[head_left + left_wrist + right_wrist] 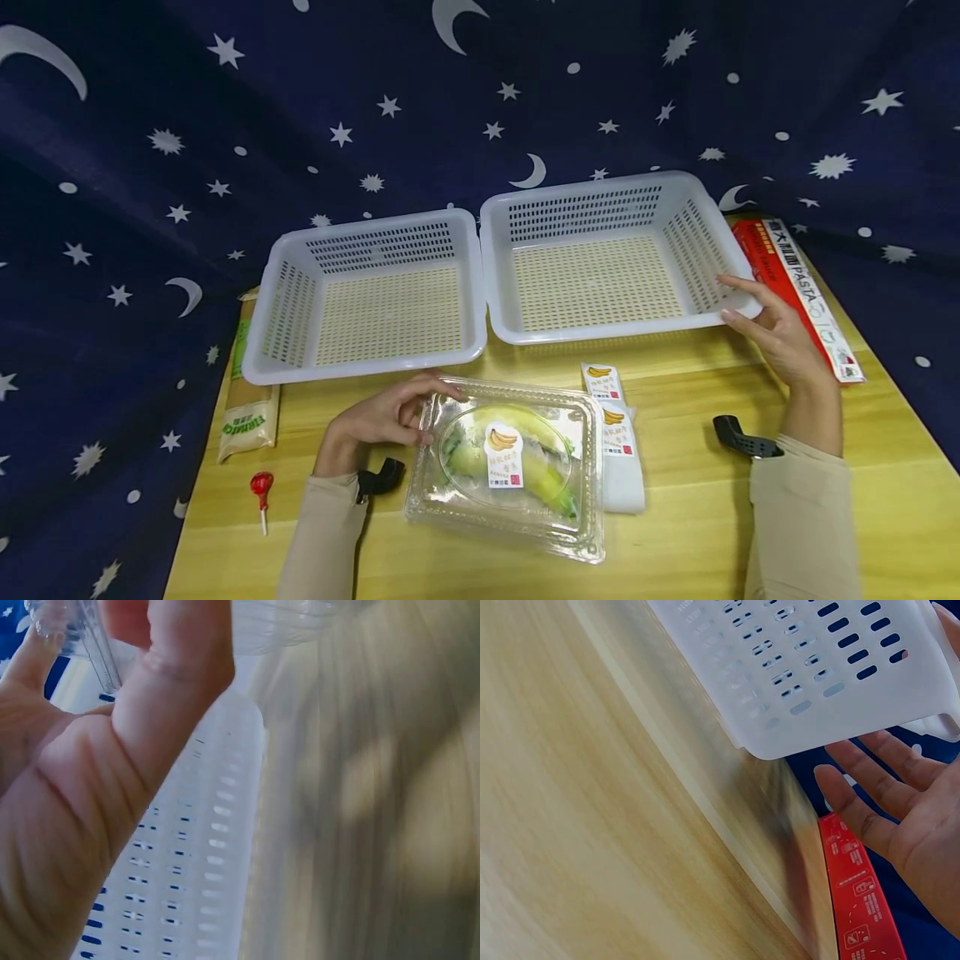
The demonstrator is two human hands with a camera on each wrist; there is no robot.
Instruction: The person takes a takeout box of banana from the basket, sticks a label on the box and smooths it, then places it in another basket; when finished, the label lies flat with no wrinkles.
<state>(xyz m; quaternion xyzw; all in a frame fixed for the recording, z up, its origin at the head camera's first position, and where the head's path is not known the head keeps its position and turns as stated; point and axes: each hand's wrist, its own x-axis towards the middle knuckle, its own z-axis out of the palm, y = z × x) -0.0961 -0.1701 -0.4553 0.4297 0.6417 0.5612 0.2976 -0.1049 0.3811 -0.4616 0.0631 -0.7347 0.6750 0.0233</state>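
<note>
In the head view my left hand grips the upper left corner of a clear plastic box, its thumb and fingers at the edge. Through the lid show yellow-green contents, and a banana label is stuck on top. A strip of clear plastic stands between thumb and fingers in the left wrist view. My right hand holds the near right corner of the right white basket by its rim. From the right wrist, several fingers show below the basket's side.
Beside it stands the left white basket. Banana-labelled white packets lie right of the box. A red pasta box lies far right; a brown packet and a red lollipop lie left. A dark star-patterned cloth hangs behind.
</note>
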